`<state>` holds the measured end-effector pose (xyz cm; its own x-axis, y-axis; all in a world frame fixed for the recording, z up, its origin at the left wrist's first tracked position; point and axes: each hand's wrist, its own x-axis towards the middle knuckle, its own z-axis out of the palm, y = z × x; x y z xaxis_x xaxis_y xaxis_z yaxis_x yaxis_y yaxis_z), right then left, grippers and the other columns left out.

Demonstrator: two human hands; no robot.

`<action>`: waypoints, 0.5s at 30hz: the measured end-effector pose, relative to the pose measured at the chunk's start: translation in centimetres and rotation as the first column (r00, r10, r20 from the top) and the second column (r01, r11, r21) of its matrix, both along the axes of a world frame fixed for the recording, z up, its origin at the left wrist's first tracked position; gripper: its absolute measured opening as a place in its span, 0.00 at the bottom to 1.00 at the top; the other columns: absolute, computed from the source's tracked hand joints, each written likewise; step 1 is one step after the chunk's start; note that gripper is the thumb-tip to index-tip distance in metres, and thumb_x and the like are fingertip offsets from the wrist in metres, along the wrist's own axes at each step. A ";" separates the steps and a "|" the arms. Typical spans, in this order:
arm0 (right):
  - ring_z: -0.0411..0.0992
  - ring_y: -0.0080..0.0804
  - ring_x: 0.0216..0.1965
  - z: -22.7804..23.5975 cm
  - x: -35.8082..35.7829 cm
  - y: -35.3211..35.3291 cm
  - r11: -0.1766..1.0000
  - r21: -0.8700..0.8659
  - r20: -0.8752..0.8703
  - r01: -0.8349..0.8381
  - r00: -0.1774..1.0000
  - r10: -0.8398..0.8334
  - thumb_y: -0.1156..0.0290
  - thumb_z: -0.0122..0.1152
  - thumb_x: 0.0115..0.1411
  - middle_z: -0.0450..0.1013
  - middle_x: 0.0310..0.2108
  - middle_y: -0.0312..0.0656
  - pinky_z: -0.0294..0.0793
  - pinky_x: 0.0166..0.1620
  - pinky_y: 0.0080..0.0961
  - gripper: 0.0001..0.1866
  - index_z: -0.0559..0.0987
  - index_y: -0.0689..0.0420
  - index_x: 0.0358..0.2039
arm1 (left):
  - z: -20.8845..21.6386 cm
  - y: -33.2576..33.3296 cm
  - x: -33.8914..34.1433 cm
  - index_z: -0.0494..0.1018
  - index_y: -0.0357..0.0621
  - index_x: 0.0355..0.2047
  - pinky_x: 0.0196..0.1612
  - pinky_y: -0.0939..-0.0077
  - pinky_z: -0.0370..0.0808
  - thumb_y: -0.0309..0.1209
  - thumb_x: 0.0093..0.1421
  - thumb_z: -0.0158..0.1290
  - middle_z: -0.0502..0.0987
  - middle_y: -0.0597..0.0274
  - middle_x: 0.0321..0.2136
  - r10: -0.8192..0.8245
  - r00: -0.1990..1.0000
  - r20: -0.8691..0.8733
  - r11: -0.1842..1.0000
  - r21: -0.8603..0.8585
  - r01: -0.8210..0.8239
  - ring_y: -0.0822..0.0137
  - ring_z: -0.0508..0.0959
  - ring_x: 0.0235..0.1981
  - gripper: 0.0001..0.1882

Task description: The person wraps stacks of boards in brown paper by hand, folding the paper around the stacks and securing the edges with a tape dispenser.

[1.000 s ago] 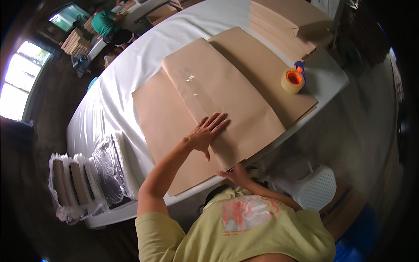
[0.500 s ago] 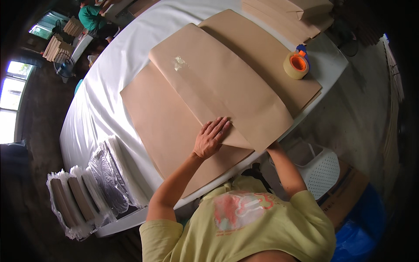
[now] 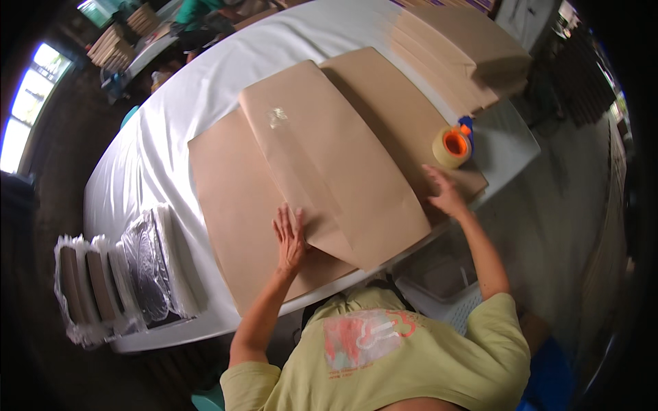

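Note:
A folded brown paper package (image 3: pixel 343 164) with a patch of clear tape near its far end lies across flat brown paper sheets (image 3: pixel 229 192). My left hand (image 3: pixel 290 238), fingers spread, rests at the package's near left edge. To the right, my right hand (image 3: pixel 445 192) hovers over the brown paper with its fingers apart and nothing in them. Just beyond that hand stands a tape dispenser (image 3: pixel 453 145), with a tan roll, an orange core and a blue part.
Plastic-wrapped bundles (image 3: pixel 127 274) stand at the table's left edge. Stacked folded brown paper (image 3: pixel 473 55) lies at the far right. The white-covered table (image 3: pixel 151 164) has a rounded edge. A perforated light-coloured basket (image 3: pixel 462 308) is below on the right. Another person (image 3: pixel 195 20) works far left.
My right hand has come up from below the table edge to beside the tape dispenser. My left hand has slid left along the package. The view has shifted.

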<state>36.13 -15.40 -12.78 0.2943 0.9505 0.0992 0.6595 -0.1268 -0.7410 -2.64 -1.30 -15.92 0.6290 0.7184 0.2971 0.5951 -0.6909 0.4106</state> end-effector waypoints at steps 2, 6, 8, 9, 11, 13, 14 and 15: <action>0.56 0.39 0.60 -1.2 -0.9 3.8 0.977 -0.008 0.068 -0.214 0.974 0.214 0.88 0.55 0.42 0.55 0.60 0.44 0.55 0.60 0.34 0.45 0.54 0.49 0.62 | -1.7 -1.2 -0.4 0.38 0.40 0.64 0.62 0.45 0.31 0.40 0.39 0.63 0.41 0.54 0.65 0.264 0.963 0.060 0.959 -0.128 -0.255 0.49 0.40 0.66 0.58; 0.49 0.42 0.63 -2.1 -2.1 6.1 0.937 0.026 0.218 -0.348 0.917 0.334 0.79 0.61 0.41 0.50 0.63 0.46 0.47 0.62 0.38 0.51 0.45 0.50 0.65 | -1.7 -2.3 0.2 0.38 0.37 0.63 0.62 0.45 0.29 0.39 0.44 0.57 0.43 0.48 0.64 0.209 0.969 -0.131 0.945 -0.229 -0.235 0.59 0.44 0.66 0.53; 0.45 0.44 0.65 -3.5 -2.3 5.6 0.959 -0.006 0.302 -0.283 0.914 0.271 0.68 0.66 0.41 0.47 0.63 0.47 0.42 0.62 0.46 0.54 0.42 0.53 0.65 | -0.5 -3.1 0.7 0.37 0.36 0.63 0.62 0.45 0.30 0.38 0.45 0.57 0.42 0.49 0.64 0.245 0.959 -0.142 0.922 -0.272 -0.276 0.57 0.42 0.66 0.52; 0.44 0.43 0.65 -4.0 -2.8 5.1 0.981 -0.019 0.334 -0.194 0.923 0.190 0.69 0.65 0.42 0.46 0.64 0.46 0.43 0.62 0.46 0.53 0.43 0.53 0.65 | -0.1 -3.7 1.0 0.36 0.36 0.63 0.62 0.45 0.30 0.38 0.46 0.56 0.42 0.49 0.64 0.261 0.954 -0.146 0.908 -0.298 -0.294 0.56 0.42 0.66 0.52; 0.44 0.43 0.65 -4.9 -3.8 3.9 0.999 -0.033 0.406 -0.004 0.914 0.017 0.70 0.62 0.43 0.45 0.64 0.45 0.43 0.61 0.47 0.51 0.43 0.53 0.64 | 0.8 -4.2 2.2 0.36 0.35 0.63 0.62 0.45 0.31 0.38 0.47 0.55 0.42 0.49 0.64 0.331 0.902 -0.276 0.870 -0.281 -0.405 0.55 0.40 0.66 0.51; 0.37 0.43 0.66 -5.9 -4.7 2.4 0.961 -0.253 0.658 0.112 0.749 0.085 0.64 0.53 0.52 0.40 0.65 0.48 0.38 0.62 0.53 0.43 0.43 0.58 0.64 | 0.5 -5.3 3.0 0.38 0.37 0.63 0.62 0.44 0.31 0.40 0.47 0.55 0.41 0.48 0.64 0.418 0.851 -0.317 0.830 -0.246 -0.500 0.54 0.39 0.66 0.50; 0.36 0.42 0.67 -4.3 -6.3 2.5 0.938 -0.322 0.647 0.129 0.754 0.118 0.63 0.50 0.54 0.39 0.65 0.48 0.37 0.62 0.54 0.41 0.43 0.59 0.64 | -0.5 -6.1 3.3 0.40 0.38 0.63 0.61 0.43 0.31 0.41 0.47 0.55 0.40 0.48 0.64 0.493 0.820 -0.291 0.797 -0.227 -0.559 0.53 0.38 0.66 0.49; 0.34 0.41 0.67 -3.3 -7.6 2.4 0.912 -0.383 0.639 0.149 0.755 0.145 0.63 0.48 0.55 0.38 0.66 0.48 0.36 0.62 0.55 0.40 0.44 0.60 0.63 | -1.6 -6.7 3.7 0.42 0.39 0.63 0.61 0.43 0.31 0.43 0.47 0.55 0.39 0.48 0.65 0.563 0.784 -0.260 0.761 -0.206 -0.615 0.52 0.37 0.66 0.49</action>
<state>28.50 -12.98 -16.05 0.3004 0.9474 -0.1101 0.9521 -0.3047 -0.0243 1.05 -8.01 -17.53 0.0762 0.9966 -0.0306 0.9252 -0.0592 0.3749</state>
